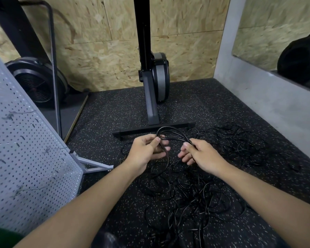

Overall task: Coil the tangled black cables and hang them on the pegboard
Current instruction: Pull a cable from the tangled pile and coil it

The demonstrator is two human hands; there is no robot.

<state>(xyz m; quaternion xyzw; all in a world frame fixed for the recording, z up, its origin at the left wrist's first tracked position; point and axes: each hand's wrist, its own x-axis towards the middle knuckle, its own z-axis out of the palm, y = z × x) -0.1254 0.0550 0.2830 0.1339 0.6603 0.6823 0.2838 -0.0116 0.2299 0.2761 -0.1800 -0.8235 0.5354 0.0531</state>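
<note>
1. Currently both hands are up over the floor (pixel 115 113). The left hand (pixel 147 151) pinches a black cable loop (pixel 172 131) between thumb and partly curled fingers. The right hand (pixel 199 153) has its fingers curled round the other side of the same loop.
2. Loop arcs between the two hands, lifted clear of the pile. A strand drops from the left hand down into the mess.
3. Remaining cables are a loose tangle (pixel 195 199) on the floor, below the hands and spreading right toward the grey wall. The pegboard (pixel 25 158) stands tilted at left, well apart from the pile.
4. Handling guess: thin, light and limp, probably a bit springy.
   - Strands cross everywhere, so pulling hard likely tightens knots.
   - Better to find a free end or plug and hold the gathered loops in one hand.
   - The other hand can then feed slack a little at a time.
5. Hard to see:
   - No plug or cable end is clearly visible.
   - Cannot tell how many cables there are, since black strands blend into the dark speckled floor.
   - Pegboard hooks are too small to make out.
   - The near part of the tangle is cut off at the bottom edge, next to a blurred dark shape.
   - The machine base (pixel 154 129) sits just behind the loop, and contact between them is unclear.
</note>
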